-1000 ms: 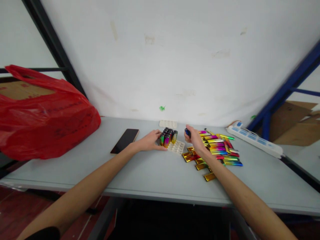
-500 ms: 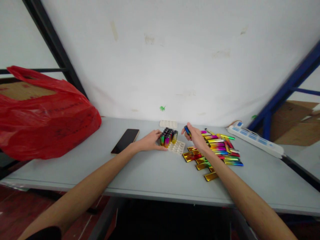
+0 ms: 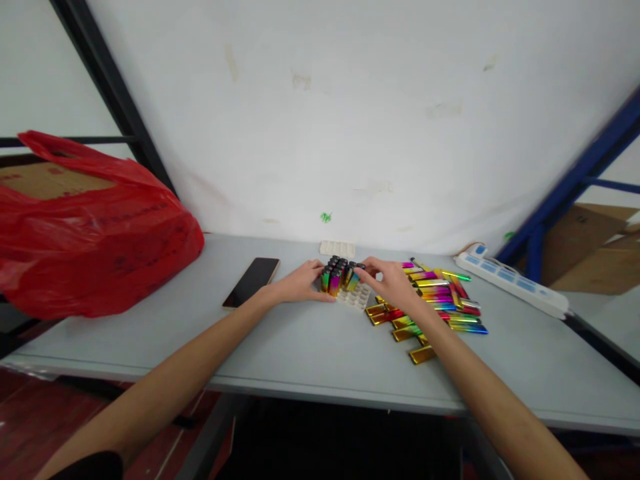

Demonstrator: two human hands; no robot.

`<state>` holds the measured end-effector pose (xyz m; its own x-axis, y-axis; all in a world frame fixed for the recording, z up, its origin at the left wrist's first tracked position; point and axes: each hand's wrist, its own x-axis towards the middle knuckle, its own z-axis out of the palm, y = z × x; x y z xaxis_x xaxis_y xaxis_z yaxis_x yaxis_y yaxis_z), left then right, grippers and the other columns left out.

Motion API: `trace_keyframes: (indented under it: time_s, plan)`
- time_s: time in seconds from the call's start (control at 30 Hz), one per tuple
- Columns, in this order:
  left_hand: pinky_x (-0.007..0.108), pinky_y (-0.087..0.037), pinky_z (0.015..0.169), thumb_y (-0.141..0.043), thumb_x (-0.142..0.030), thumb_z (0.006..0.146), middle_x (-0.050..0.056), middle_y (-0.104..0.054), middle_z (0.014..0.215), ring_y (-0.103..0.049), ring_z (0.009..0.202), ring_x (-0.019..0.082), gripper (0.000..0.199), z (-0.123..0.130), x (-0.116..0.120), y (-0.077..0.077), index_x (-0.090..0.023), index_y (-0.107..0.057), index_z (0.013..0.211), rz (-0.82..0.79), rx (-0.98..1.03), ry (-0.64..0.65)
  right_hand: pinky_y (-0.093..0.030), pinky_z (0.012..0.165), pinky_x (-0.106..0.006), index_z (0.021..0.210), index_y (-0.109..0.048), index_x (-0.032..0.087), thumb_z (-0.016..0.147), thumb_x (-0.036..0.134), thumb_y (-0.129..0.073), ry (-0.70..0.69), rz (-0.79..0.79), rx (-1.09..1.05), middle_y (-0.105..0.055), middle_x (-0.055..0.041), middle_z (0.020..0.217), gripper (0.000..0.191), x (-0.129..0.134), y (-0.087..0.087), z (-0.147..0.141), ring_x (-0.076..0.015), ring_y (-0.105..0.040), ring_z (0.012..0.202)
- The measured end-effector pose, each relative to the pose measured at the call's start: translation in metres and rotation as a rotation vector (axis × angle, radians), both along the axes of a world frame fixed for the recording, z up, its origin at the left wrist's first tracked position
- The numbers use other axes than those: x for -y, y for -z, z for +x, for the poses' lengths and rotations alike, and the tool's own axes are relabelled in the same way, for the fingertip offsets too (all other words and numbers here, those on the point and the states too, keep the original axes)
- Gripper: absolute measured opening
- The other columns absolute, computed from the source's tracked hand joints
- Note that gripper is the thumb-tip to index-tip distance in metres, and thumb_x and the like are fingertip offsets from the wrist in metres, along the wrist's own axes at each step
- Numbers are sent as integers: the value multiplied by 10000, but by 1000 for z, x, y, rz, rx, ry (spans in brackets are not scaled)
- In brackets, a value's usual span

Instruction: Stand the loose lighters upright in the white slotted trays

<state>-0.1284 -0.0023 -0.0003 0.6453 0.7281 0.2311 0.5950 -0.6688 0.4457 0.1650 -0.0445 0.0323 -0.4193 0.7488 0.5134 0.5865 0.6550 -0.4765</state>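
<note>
Several shiny, rainbow-coloured lighters (image 3: 335, 279) stand upright, black tops up, in the left part of a white tray with round hollows (image 3: 356, 297). My left hand (image 3: 299, 283) grips the tray's left side, its thumb at the near corner and its fingers curled round the far side. Between the thumb and fingers of my right hand (image 3: 387, 280) is a lighter (image 3: 353, 281), tilted and low over the tray beside the standing ones. More lighters (image 3: 435, 293) lie in a loose pile to the right, partly hidden by my right hand and forearm.
A second white tray (image 3: 337, 249) lies against the wall. Left of my left hand is a black phone (image 3: 253, 281). A red plastic bag (image 3: 100, 240) takes up the table's left end, and a white power strip (image 3: 513, 280) lies at the right.
My right hand has moved left with the lighter, from above the pile's edge to the tray, and turned it top up. My left hand has stayed in place.
</note>
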Motion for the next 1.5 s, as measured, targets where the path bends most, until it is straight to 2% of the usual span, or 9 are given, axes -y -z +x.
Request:
trace_keyframes:
  time_s: [0.33,0.5,0.77,0.9,1.03,1.13,1.23,1.37,1.5]
  plan:
    - [489,-518,1195,-838,-801,825,156,-700,1349,-636,1313,399,765,-1,0,0,-179,-781,1266,-11,15,3,-327,647,-300,1022,-723,205,1163,463,-616,118,35,432,-803,-86,828,313,1,2,-11,-220,-716,711]
    - [503,-514,1202,-832,-807,831,163,-697,1369,-629,1324,401,769,-1,0,-1,-186,-774,1280,-8,12,11,-339,677,-300,1104,-730,188,1195,426,-558,93,1,526,-819,-101,902,307,3,-4,-10,-218,-726,766]
    - [511,-515,1203,-831,-815,818,169,-693,1360,-632,1322,410,772,0,1,-3,-175,-787,1248,-33,2,-4,-353,684,-309,1212,-739,189,1203,517,-492,171,-51,634,-849,-130,1001,411,6,-12,-22,-245,-768,853]
    - [518,-520,1202,-840,-832,792,175,-697,1362,-633,1317,415,800,1,0,-3,-172,-783,1240,-38,4,-14,-347,674,-313,1022,-793,206,1175,621,-484,264,-55,653,-847,-138,964,540,3,-13,-26,-255,-773,862]
    - [513,-533,1190,-829,-841,802,163,-705,1359,-643,1303,409,789,1,-1,-2,-188,-783,1242,-29,22,-6,-444,760,-310,974,-789,206,1206,561,-421,214,-9,487,-830,-109,913,561,-14,-8,6,-238,-761,856]
    - [510,-538,1187,-831,-852,792,170,-703,1358,-645,1298,416,801,1,-1,-2,-178,-784,1223,-25,15,-13,-542,968,-379,1175,-801,167,1201,348,-369,349,78,384,-844,-177,1156,469,-35,3,54,-289,-776,1084]
    - [503,-541,1180,-829,-858,790,171,-700,1355,-642,1300,414,802,1,-1,-2,-174,-784,1206,-22,9,-16,-535,1163,-484,1399,-767,127,1090,200,-479,418,93,427,-771,-216,1440,428,-53,17,97,-331,-713,1336]
    - [505,-534,1185,-824,-851,801,171,-697,1356,-639,1303,404,785,1,0,-3,-173,-779,1194,-14,12,-11,-580,1109,-437,1309,-831,168,1091,209,-535,387,-95,554,-839,-173,1303,370,-66,28,117,-313,-780,1219]
    - [513,-521,1197,-828,-843,802,186,-687,1365,-635,1312,410,803,2,1,-3,-158,-772,1215,-27,1,-17,-581,1057,-400,1305,-836,153,1072,258,-668,383,-82,531,-843,-193,1234,306,-70,29,111,-301,-789,1134]
